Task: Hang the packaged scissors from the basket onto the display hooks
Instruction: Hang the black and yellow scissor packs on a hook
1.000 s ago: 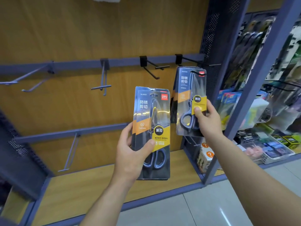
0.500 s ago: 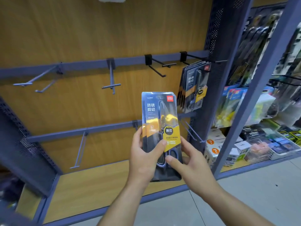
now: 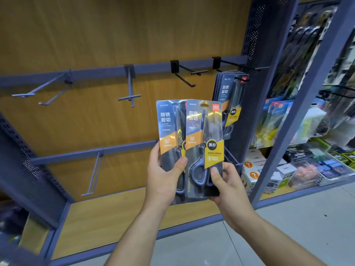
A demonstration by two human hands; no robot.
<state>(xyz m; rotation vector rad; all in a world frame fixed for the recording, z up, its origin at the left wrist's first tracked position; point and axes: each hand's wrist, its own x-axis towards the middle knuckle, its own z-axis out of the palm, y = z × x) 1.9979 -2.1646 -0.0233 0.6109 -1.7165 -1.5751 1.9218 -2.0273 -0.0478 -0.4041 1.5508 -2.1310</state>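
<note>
My left hand [image 3: 163, 179] grips a packaged pair of scissors [image 3: 169, 131], dark card with an orange band, upright in front of the wooden display wall. My right hand [image 3: 228, 187] holds a second, similar scissors pack [image 3: 203, 143] by its lower end, overlapping the right edge of the first. Several scissors packs [image 3: 230, 95] hang on the black hook [image 3: 240, 65] at the upper right, behind the held packs. A bare black hook [image 3: 190, 72] juts out just left of it, above my hands. The basket is out of sight.
More bare grey hooks [image 3: 130, 93] stick out of the upper rail [image 3: 96, 72] to the left, and one hook [image 3: 94, 173] hangs from the lower rail. A blue upright post [image 3: 299, 104] separates this bay from shelves crowded with stationery [image 3: 307, 166] at the right.
My right hand left the pack it hung on the upper right hook, came back down and took one pack off the front of those in my left hand, shifting it rightward.
</note>
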